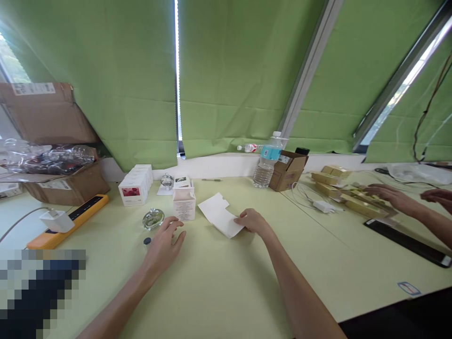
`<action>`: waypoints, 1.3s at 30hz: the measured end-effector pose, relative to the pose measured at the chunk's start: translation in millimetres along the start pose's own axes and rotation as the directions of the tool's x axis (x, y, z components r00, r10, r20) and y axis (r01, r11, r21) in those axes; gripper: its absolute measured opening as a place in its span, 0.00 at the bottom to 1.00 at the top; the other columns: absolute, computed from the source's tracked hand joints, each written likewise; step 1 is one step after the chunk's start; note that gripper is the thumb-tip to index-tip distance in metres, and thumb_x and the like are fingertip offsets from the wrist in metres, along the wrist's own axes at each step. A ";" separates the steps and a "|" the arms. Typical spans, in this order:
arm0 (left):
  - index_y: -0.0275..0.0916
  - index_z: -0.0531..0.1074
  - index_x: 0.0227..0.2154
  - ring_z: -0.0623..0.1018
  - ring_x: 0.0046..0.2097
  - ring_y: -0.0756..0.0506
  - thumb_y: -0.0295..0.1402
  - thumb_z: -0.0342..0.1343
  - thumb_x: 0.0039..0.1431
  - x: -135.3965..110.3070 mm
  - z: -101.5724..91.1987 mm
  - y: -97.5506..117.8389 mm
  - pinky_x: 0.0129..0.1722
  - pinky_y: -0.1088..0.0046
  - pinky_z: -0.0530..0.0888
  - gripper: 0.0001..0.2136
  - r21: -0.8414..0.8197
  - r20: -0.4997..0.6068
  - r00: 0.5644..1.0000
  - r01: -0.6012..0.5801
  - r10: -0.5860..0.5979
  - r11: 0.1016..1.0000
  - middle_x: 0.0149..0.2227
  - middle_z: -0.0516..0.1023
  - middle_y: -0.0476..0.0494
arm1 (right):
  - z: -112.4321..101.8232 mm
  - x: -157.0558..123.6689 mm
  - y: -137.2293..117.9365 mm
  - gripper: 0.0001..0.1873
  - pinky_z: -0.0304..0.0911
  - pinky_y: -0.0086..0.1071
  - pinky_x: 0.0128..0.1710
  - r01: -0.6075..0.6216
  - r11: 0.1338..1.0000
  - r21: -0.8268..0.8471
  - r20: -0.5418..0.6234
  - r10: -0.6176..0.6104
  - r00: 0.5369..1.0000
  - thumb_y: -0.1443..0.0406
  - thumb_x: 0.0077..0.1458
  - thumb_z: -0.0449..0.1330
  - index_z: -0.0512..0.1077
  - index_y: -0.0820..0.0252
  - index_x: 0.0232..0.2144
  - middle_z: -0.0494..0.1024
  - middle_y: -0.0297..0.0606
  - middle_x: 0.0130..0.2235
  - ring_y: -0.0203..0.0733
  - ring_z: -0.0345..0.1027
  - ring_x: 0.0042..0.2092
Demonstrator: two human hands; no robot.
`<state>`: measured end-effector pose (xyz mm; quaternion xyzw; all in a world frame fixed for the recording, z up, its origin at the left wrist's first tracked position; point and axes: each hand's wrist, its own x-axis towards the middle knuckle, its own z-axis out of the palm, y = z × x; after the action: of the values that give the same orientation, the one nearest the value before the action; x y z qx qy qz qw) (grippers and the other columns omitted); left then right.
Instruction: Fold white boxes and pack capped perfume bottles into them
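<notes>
My right hand [253, 221] pinches the near right corner of a white paper card [219, 214], which has a notched far edge. My left hand [166, 241] is held over the table with its fingers apart and nothing in them. Just beyond its fingertips stands a small white box [184, 207] with printed text, its top flap seemingly raised. A round clear glass bottle [153, 219] lies to the left of that hand, and a small dark cap [147, 241] is beside the wrist.
Several white boxes [134, 188] stand in a row at the back left, near an orange power strip [90, 207] and an open carton [70, 181]. A water bottle [267, 162] stands at the back. On the right, a co-worker's hands [395, 197] are over yellow boxes [360, 205].
</notes>
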<state>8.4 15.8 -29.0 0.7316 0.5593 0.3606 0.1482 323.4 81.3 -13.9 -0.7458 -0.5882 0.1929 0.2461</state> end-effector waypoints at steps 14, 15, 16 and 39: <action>0.45 0.69 0.42 0.75 0.35 0.48 0.41 0.45 0.60 -0.4 -1.0 1.0 0.39 0.66 0.73 0.12 0.012 0.027 1.000 0.000 0.000 1.000 0.53 0.65 0.46 | -34.1 8.6 16.3 0.13 0.58 0.25 0.23 -0.102 0.956 0.273 0.262 0.028 0.965 0.69 0.40 0.57 0.76 0.67 0.32 0.76 0.42 0.30 0.37 0.66 0.29; 0.45 0.69 0.42 0.75 0.35 0.48 0.41 0.45 0.60 -0.5 -1.1 1.1 0.39 0.66 0.73 0.12 0.010 0.033 0.999 0.003 -0.004 1.000 0.53 0.65 0.46 | -36.2 7.7 17.1 0.13 0.58 0.25 0.23 -0.100 0.958 0.267 0.277 0.023 0.961 0.69 0.40 0.58 0.76 0.67 0.31 0.76 0.42 0.30 0.37 0.66 0.29; 0.45 0.69 0.42 0.74 0.36 0.48 0.41 0.45 0.60 -0.6 -1.2 1.2 0.39 0.66 0.73 0.12 0.007 0.037 0.999 0.007 -0.007 1.000 0.53 0.65 0.46 | -38.1 6.5 17.5 0.13 0.57 0.25 0.22 -0.096 0.961 0.259 0.295 0.016 0.955 0.69 0.39 0.58 0.77 0.66 0.31 0.77 0.42 0.31 0.37 0.66 0.30; 0.42 0.61 0.52 0.73 0.31 0.45 0.48 0.53 0.53 5.4 -8.0 3.4 0.32 0.71 0.65 0.26 -0.290 0.219 0.949 0.284 -0.226 0.914 0.27 0.70 0.52 | 4.2 -24.8 -30.5 0.10 0.58 0.26 0.29 0.220 0.934 0.283 0.481 -0.337 0.810 0.64 0.46 0.59 0.76 0.62 0.31 0.77 0.38 0.33 0.39 0.67 0.34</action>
<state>5.8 18.2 -19.3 0.6483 0.5690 0.3556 0.3600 291.3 63.5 0.8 -0.5396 -0.7118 0.4114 0.1815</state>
